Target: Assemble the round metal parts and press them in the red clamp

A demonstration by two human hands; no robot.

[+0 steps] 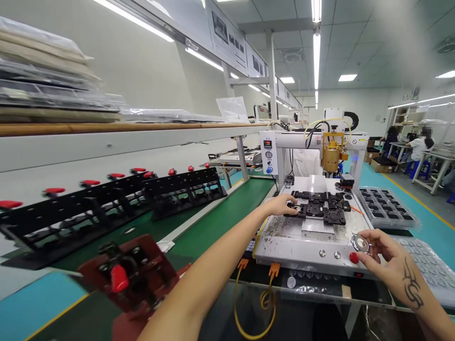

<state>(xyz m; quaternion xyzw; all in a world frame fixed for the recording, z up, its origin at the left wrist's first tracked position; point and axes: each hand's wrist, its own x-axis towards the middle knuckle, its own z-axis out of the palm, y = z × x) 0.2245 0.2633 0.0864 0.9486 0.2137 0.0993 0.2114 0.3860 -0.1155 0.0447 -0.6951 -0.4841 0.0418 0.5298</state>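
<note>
My right hand pinches a round silver watch case between thumb and fingers, just above the front right of the machine bed. It is tilted, with its pale round face showing. My left hand reaches to the left side of the black fixture blocks on the bed. Its thumb and fingers close around a small round silver part at the block, partly hidden by the fingers. Behind the fixture hangs the machine's brass-coloured head.
A clear tray of dark parts and a tray with round pockets stand at right. A red button sits on the bed's front. Left are a green conveyor belt, black clamp racks and a red clamp fixture. People sit far right.
</note>
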